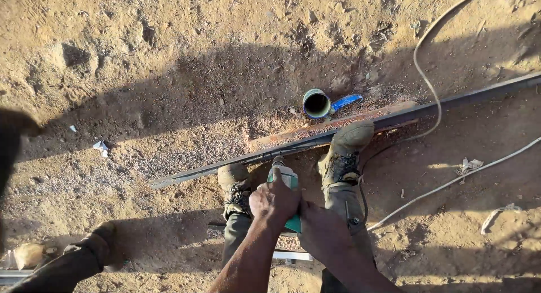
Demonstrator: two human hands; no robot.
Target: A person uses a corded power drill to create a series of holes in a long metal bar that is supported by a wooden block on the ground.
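My left hand [274, 202] and my right hand [322, 231] both grip a green hand-held power tool [286, 183]. Its front end touches a long dark metal bar [349, 132] that lies slanted across the sandy ground. My two boots [345, 152] stand against the bar, one each side of the tool. A rusty strip [332, 125] lies along the bar's far side.
A small open can [316, 104] and a blue object [346, 102] lie just beyond the bar. White cables [451, 183] cross the sand at right. Another person's foot [96, 249] shows at lower left. Paper scraps [101, 147] are scattered about.
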